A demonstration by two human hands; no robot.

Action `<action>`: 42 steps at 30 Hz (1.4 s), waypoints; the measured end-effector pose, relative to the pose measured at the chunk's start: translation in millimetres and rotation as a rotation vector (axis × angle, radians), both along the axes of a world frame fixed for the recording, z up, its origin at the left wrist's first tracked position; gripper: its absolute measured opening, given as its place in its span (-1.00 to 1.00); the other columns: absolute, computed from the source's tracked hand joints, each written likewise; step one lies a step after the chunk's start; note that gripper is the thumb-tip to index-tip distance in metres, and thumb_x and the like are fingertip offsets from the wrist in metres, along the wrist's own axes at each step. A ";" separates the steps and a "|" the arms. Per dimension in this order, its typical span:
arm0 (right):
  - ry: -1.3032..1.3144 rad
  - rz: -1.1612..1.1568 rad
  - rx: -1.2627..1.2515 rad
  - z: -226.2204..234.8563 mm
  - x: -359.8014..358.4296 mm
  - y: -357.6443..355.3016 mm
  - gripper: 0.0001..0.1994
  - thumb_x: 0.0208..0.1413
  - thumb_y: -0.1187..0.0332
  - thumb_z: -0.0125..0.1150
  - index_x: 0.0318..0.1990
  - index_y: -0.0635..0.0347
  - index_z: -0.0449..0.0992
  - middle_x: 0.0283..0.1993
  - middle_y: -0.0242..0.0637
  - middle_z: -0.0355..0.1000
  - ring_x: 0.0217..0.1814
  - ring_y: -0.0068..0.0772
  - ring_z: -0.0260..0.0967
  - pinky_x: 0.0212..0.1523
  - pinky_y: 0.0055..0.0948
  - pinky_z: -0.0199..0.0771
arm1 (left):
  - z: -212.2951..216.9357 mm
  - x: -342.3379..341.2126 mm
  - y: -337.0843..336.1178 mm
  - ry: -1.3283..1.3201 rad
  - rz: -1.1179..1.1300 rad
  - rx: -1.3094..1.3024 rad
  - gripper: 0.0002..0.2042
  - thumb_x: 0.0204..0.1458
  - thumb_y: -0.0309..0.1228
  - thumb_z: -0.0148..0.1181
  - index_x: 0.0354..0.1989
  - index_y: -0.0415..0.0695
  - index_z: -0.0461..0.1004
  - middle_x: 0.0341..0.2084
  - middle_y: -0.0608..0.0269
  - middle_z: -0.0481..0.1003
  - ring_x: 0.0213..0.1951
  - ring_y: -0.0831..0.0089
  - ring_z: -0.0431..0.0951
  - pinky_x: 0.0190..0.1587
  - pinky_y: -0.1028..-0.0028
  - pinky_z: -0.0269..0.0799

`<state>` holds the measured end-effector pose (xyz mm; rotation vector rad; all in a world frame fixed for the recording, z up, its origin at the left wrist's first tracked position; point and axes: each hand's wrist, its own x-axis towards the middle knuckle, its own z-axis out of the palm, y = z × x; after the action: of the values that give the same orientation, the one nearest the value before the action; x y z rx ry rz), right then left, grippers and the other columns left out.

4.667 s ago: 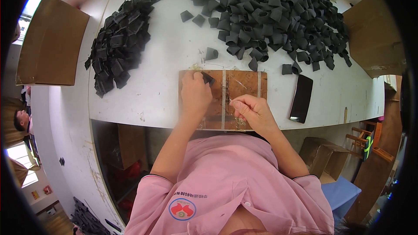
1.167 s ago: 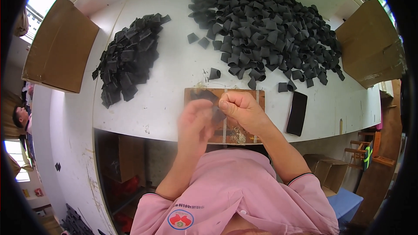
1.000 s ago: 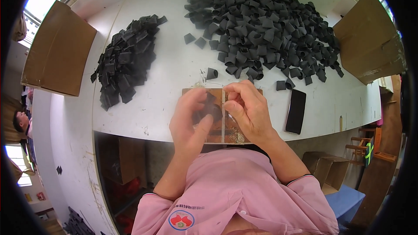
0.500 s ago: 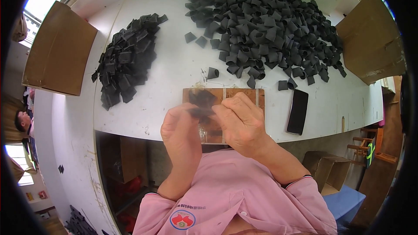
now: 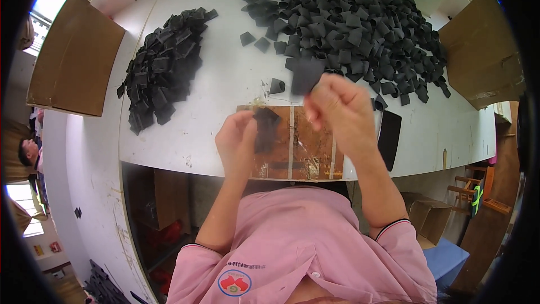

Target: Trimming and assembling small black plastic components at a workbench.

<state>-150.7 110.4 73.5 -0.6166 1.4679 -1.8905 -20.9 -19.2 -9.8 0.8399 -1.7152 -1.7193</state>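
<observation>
My right hand is raised above the right part of a brown wooden board, pinching a flat black sleeve piece that is slightly blurred. My left hand is at the board's left side, its thumb and fingers a little apart beside more black pieces lying there. Whether its fingertips touch them I cannot tell. A large heap of short black tube-like sleeves spreads across the back right. Flatter black pieces form a smaller heap at the left. One loose sleeve stands just behind the board.
Cardboard boxes stand at the left and right of the white table. A black phone-like slab lies right of the board, partly behind my right forearm. Far left, another person is visible. A cardboard box sits below the table.
Both hands were together over the board at a black piece. My right hand has moved up and away with a sleeve piece; my left hand has separated from it, staying beside the board's left edge.
</observation>
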 end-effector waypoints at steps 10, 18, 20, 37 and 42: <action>0.100 -0.047 0.343 -78.1 35.0 37.3 -0.77 0.10 0.31 0.01 -0.36 0.33 0.45 -0.58 -0.41 0.33 -0.53 -0.66 0.21 -0.50 -0.61 0.23 | -55.0 -38.9 7.4 -0.718 -0.117 -0.845 -0.64 -0.18 -0.25 0.21 -0.41 -0.33 0.31 -0.45 -0.09 0.32 -0.43 0.05 0.41 -0.35 0.26 0.38; 0.296 0.010 0.427 -77.1 45.3 34.7 -0.82 0.02 0.38 0.05 -0.41 0.36 0.44 -0.56 -0.23 0.35 -0.54 -0.43 0.29 -0.50 -0.46 0.26 | -68.8 -32.7 -2.2 -0.715 -0.114 -0.904 -0.82 -0.25 -0.45 0.16 -0.58 -0.34 0.37 -0.52 -0.02 0.35 -0.45 0.13 0.43 -0.41 0.27 0.38; 0.376 0.009 0.415 -71.3 49.1 34.1 -0.83 0.00 0.38 0.08 -0.42 0.35 0.43 -0.56 -0.22 0.35 -0.53 -0.40 0.31 -0.49 -0.44 0.28 | -58.3 -18.9 -6.1 -0.361 -0.004 -0.851 -0.89 -0.21 -0.53 0.17 -0.56 -0.33 0.43 -0.62 0.14 0.40 -0.58 0.38 0.42 -0.54 0.46 0.34; 1.066 -0.277 0.241 -47.2 67.8 13.0 -0.87 -0.17 0.60 0.16 -0.39 0.32 0.42 -0.44 -0.24 0.30 -0.53 -0.34 0.31 -0.55 -0.45 0.34 | 14.3 20.0 51.6 0.003 -0.090 -0.506 -0.97 -0.05 -0.65 0.09 -0.41 -0.32 0.41 -0.66 0.28 0.42 -0.66 0.64 0.41 -0.64 0.68 0.34; 1.219 -0.320 0.399 -64.9 69.0 9.9 -0.87 -0.23 0.56 0.11 -0.42 0.29 0.38 -0.52 -0.27 0.20 -0.48 -0.31 0.27 -0.50 -0.46 0.35 | 25.7 13.6 51.2 0.076 0.019 0.112 -0.92 -0.08 -0.67 0.07 -0.38 -0.30 0.38 -0.63 0.30 0.41 -0.76 0.73 0.27 -0.75 0.71 0.15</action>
<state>-81.7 120.3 8.6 -1.5372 2.7208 -1.3023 -7.3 32.0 15.9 0.8255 -1.5689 -1.8244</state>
